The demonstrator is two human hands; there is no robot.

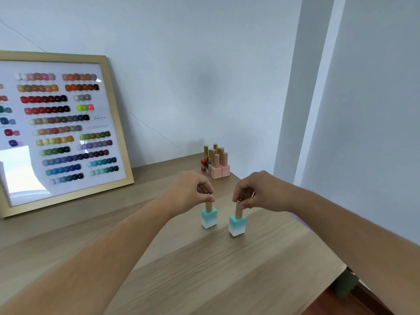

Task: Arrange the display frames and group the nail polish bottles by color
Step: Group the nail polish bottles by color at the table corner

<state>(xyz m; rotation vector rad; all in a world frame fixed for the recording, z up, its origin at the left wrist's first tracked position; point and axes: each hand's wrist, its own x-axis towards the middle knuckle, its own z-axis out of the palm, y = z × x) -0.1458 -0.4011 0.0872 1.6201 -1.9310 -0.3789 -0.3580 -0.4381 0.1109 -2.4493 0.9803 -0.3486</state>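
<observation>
Both forearms reach over wood-grain bench (204, 269). Gold-framed colour swatch chart (61, 133) leans on wall. Left hand (191, 189) pinches turquoise-to-white bottle (209, 218) cap; right hand (256, 192) pinches its twin (237, 225). Mixed bottle cluster (214, 163) behind, apparently unsorted.

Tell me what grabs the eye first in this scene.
The two hands stand out at the centre: the left hand and right hand each pinch the gold cap of a blue-and-white bottle, the left bottle and the right bottle standing apart on the wooden table. At left, a gold-framed colour chart leans against the wall. Behind the hands, a cluster of bottles sits at the table's back edge.
</observation>
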